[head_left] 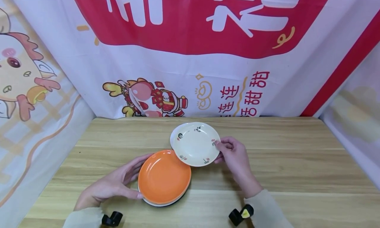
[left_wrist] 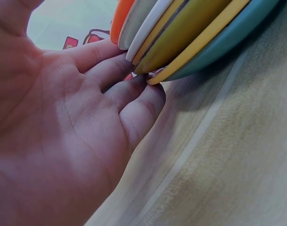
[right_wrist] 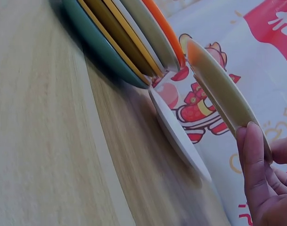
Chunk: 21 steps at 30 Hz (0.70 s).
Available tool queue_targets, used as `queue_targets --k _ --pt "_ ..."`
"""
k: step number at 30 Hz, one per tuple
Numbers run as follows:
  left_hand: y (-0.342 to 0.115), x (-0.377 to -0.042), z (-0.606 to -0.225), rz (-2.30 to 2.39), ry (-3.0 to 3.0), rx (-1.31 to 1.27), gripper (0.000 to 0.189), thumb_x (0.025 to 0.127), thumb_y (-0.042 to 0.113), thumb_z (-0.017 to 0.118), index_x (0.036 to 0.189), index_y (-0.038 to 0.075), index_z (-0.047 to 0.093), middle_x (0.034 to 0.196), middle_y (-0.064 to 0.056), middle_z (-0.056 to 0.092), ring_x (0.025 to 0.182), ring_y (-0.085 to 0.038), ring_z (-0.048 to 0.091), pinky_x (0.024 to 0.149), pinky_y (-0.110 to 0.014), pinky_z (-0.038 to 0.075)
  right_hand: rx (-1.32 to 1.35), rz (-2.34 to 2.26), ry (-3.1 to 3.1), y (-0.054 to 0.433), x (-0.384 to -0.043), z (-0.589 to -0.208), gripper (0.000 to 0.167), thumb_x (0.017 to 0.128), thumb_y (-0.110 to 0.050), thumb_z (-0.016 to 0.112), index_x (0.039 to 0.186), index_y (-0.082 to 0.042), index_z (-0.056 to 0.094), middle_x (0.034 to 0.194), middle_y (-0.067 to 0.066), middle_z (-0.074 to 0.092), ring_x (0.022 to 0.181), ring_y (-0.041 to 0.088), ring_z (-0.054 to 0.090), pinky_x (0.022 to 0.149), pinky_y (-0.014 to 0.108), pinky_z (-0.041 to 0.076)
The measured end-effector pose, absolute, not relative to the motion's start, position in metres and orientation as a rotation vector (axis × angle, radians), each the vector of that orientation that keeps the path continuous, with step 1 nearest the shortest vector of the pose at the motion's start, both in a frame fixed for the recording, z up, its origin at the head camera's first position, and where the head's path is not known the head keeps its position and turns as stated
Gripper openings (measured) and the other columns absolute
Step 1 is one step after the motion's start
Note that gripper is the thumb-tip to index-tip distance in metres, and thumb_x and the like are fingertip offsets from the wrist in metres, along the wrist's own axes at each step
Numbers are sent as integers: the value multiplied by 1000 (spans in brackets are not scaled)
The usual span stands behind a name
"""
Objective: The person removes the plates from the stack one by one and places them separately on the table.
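My right hand (head_left: 236, 155) pinches the right rim of a cream plate (head_left: 196, 144) with small printed figures, thumb on top and fingers below. The right wrist view shows this plate held up and tilted, above a white plate (right_wrist: 178, 134) that lies on the table. An orange plate (head_left: 164, 177) tops a stack of several plates left of it. Under the orange one, cream, white, yellow, olive and teal plates (left_wrist: 181, 47) show at the stack's side. My left hand (head_left: 114, 185) spreads around the stack's left side, its extended fingers (left_wrist: 129, 94) touching the rims.
A light wooden table (head_left: 282, 162) lies under everything. Behind it hangs a white and red printed cloth (head_left: 184, 66), with another patterned cloth (head_left: 26, 106) along the left. Black devices (head_left: 112, 218) are strapped at both wrists.
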<state>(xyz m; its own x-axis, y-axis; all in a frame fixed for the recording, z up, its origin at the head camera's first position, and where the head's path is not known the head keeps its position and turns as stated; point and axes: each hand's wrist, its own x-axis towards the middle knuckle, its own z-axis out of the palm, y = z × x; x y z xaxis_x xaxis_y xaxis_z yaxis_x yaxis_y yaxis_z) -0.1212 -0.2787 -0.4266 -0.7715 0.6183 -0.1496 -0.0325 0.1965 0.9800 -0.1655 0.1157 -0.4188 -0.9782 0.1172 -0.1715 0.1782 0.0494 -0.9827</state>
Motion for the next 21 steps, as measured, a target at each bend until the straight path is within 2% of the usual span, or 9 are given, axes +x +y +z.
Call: queue_targets --k 7,14,21 --pt "-279 -121 -427 1615 1951 528 105 86 7 88 170 17 26 178 -13 29 149 6 44 118 -11 41 391 -2176 2213 131 -173 -427 25 107 -15 66 122 4 65 89 5 75 66 14 69 62 28 67" --pt "-279 -120 -427 1606 1955 496 105 86 8 87 170 19 27 178 -11 28 150 5 42 118 -12 40 495 -2160 2216 150 -180 -434 31 108 -17 64 131 4 61 97 4 77 68 13 71 66 27 67" --pt "-279 -121 -427 1606 1950 491 105 86 8 87 171 20 26 178 -10 28 151 3 42 118 -12 41 568 -2225 2191 170 -184 -439 37 109 -16 62 136 9 55 90 -1 74 65 10 70 66 27 67"
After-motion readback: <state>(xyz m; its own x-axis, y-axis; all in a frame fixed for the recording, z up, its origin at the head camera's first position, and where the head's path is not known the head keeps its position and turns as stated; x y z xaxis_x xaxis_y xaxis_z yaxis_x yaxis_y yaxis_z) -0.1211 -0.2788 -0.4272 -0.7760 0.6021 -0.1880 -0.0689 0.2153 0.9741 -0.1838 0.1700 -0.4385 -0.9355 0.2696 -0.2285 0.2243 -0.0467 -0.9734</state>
